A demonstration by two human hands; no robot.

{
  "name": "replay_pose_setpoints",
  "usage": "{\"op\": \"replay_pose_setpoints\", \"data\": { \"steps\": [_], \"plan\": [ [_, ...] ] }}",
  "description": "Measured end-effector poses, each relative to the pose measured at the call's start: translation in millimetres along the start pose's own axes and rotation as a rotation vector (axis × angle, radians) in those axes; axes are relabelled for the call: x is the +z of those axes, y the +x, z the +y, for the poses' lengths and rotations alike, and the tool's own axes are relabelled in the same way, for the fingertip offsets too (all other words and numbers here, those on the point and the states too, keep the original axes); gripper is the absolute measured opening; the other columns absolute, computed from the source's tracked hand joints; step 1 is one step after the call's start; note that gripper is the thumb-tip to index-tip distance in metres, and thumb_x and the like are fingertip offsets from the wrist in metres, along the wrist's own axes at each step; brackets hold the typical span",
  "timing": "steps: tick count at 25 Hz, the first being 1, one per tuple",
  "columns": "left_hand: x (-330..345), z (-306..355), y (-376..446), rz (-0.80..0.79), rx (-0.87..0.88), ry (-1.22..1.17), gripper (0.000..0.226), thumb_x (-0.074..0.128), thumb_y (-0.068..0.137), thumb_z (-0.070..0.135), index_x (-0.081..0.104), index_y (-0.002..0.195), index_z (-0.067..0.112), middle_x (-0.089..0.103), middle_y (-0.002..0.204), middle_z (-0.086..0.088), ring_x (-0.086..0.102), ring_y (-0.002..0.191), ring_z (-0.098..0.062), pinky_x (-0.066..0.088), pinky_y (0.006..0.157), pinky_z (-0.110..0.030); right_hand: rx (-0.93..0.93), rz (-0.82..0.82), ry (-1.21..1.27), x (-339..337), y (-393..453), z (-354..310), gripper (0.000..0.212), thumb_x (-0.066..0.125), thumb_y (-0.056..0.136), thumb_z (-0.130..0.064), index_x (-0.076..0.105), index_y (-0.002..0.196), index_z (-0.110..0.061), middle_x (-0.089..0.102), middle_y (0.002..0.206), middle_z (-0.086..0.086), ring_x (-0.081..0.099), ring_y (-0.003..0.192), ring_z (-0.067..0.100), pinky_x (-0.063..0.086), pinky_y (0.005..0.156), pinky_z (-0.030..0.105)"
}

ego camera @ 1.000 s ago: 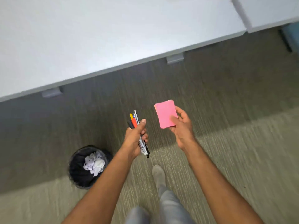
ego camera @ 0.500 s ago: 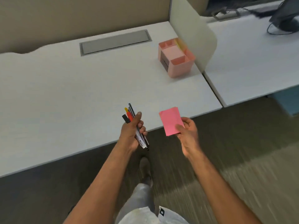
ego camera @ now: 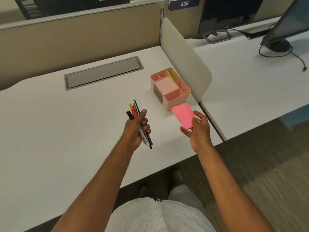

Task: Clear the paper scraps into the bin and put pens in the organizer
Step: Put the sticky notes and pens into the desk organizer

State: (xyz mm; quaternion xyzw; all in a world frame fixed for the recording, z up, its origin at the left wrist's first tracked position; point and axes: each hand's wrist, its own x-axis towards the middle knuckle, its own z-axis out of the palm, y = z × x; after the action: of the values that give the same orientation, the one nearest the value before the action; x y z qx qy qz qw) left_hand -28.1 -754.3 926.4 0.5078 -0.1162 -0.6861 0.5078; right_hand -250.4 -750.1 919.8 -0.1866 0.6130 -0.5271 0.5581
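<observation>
My left hand grips a bundle of pens, black, red and yellow tips sticking up, held over the white desk. My right hand holds a stack of pink sticky notes just in front of a pink desk organizer. The organizer stands on the desk next to the white divider; its compartments look mostly bare, with a yellow-green item in the back one. The bin is out of view.
A grey cable hatch is set into the desk behind my left hand. Beyond the divider lies another white desk with monitors and cables. Carpet floor and my legs show below.
The view has swung up from the floor and bin to the desk. Both hands, still holding the pens and the pink notes, have come over the desk toward the organizer.
</observation>
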Motion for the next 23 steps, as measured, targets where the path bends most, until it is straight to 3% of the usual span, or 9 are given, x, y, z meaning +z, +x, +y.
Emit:
{"op": "replay_pose_setpoints", "data": {
  "steps": [7,9,12,14,20,23],
  "plan": [
    [60.5,10.4,57.9,0.068,0.034,-0.043,0.023,0.073,0.091,0.027,0.055,0.081,0.018,0.042,0.059,0.001,0.039,0.047,-0.014,0.039,0.051,-0.029,-0.283,-0.111,-0.369,14.5,88.3,-70.3,0.045,0.052,0.096,0.0,0.045,0.134,-0.023,0.047,0.139,0.005,0.054,0.121,0.029,0.061,0.064,0.027],
    [76.4,11.3,72.0,0.094,0.046,-0.044,0.023,0.074,0.091,0.027,0.056,0.08,0.017,0.043,0.058,0.0,0.04,0.047,-0.015,0.039,0.051,-0.029,-0.417,-0.098,-0.55,17.7,114.9,-85.6,0.048,0.053,0.098,-0.003,0.042,0.138,-0.025,0.05,0.14,0.008,0.056,0.122,0.031,0.063,0.064,0.032],
    [96.8,8.3,90.4,0.123,0.057,-0.058,0.023,0.073,0.091,0.026,0.058,0.077,0.017,0.044,0.057,0.0,0.041,0.047,-0.015,0.04,0.051,-0.029,-0.607,-0.081,-0.845,23.0,148.3,-97.8,0.05,0.057,0.1,-0.008,0.037,0.142,-0.027,0.057,0.137,0.013,0.061,0.12,0.03,0.063,0.08,0.045],
    [106.1,3.8,99.6,0.142,0.064,-0.08,0.023,0.073,0.092,0.026,0.059,0.076,0.017,0.044,0.057,0.0,0.041,0.047,-0.015,0.04,0.052,-0.029,-0.694,-0.086,-0.993,29.2,164.4,-102.2,0.049,0.057,0.1,-0.009,0.038,0.144,-0.023,0.061,0.135,0.013,0.063,0.118,0.029,0.061,0.088,0.042],
    [118.1,-8.3,115.0,0.179,0.078,-0.114,0.02,0.072,0.093,0.026,0.061,0.078,0.018,0.043,0.058,0.0,0.041,0.047,-0.015,0.04,0.052,-0.029,-0.815,-0.138,-1.204,39.0,202.7,-98.5,0.049,0.054,0.102,-0.009,0.043,0.149,-0.015,0.059,0.134,0.013,0.061,0.118,0.03,0.055,0.091,0.038],
    [119.1,-7.6,119.7,0.18,0.073,-0.106,0.02,0.071,0.093,0.026,0.06,0.078,0.018,0.043,0.059,-0.001,0.041,0.048,-0.015,0.04,0.051,-0.029,-0.766,-0.175,-1.332,44.4,213.5,-95.0,0.052,0.054,0.1,-0.004,0.044,0.149,-0.015,0.055,0.132,0.016,0.063,0.111,0.033,0.056,0.087,0.041]
  ]
}}
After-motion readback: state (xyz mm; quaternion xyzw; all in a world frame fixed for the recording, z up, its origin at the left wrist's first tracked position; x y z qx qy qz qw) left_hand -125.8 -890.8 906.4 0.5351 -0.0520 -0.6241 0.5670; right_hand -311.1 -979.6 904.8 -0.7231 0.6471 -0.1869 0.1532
